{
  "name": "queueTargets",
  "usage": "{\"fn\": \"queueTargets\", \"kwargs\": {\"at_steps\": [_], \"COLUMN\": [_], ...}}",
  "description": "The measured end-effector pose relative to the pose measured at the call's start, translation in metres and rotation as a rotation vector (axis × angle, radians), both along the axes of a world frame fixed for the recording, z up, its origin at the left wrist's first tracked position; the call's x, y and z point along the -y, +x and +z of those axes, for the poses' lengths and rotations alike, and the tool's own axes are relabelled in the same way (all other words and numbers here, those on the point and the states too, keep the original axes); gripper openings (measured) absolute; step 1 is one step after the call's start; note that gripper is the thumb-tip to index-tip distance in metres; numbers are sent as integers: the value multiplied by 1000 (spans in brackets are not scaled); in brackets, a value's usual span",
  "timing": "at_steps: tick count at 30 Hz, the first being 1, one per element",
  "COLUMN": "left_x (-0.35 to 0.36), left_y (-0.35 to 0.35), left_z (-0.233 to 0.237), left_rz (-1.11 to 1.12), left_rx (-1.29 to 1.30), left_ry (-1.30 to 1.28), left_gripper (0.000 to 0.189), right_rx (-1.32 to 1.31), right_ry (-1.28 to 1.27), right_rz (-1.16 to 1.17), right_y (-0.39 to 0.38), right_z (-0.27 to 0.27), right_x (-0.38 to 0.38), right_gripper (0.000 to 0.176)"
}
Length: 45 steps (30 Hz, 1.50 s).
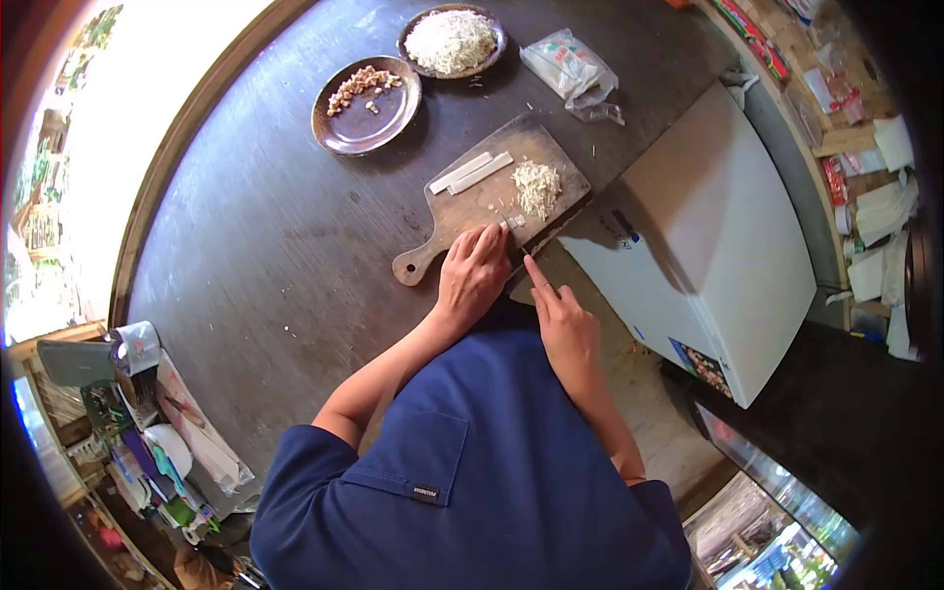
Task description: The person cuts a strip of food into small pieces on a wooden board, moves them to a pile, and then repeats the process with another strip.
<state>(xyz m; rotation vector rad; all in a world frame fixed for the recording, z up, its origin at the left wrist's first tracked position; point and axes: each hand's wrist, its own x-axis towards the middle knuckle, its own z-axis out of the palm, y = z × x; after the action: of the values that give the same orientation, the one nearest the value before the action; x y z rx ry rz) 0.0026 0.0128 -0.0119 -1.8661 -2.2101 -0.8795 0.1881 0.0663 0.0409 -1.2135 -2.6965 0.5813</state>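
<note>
My right hand [566, 320] is closed around a knife [517, 238], index finger stretched along it; its handle is hidden in my palm. The blade lies at the near edge of a wooden cutting board [447, 218]. Beside the blade, my left hand [474, 269] presses its bent fingertips on the board, pinching a pale piece mostly hidden under them. Small cut bits [518, 221] lie just past the fingertips. Farther up the board are a few long white strips [482, 172] and a heap of finely chopped pale pieces [537, 189].
Beyond the board on the dark table [246, 226] stand a brown plate [366, 138] with brown chunks, a bowl [403, 49] heaped with white shreds, and a plastic bag [570, 69]. A white chest freezer [708, 236] is at right. Utensils [182, 408] crowd the lower left.
</note>
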Motion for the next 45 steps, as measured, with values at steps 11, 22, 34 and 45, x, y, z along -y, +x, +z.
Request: {"fn": "queueTargets", "kwargs": {"at_steps": [11, 22, 34, 45], "left_x": [2, -1, 2, 0], "left_y": [-2, -1, 1, 1], "left_z": [-1, -2, 1, 11], "left_rz": [-16, -8, 2, -5], "left_rx": [-51, -29, 10, -51], "left_ry": [-16, 11, -8, -22], "left_gripper": [53, 54, 50, 45], "right_rx": [38, 20, 49, 65], "right_ry": [50, 57, 88, 86], "right_rz": [10, 2, -11, 4], "right_y": [-16, -23, -21, -4], "right_z": [3, -10, -13, -7], "right_x": [-7, -10, -5, 2], "right_gripper": [56, 56, 60, 61]}}
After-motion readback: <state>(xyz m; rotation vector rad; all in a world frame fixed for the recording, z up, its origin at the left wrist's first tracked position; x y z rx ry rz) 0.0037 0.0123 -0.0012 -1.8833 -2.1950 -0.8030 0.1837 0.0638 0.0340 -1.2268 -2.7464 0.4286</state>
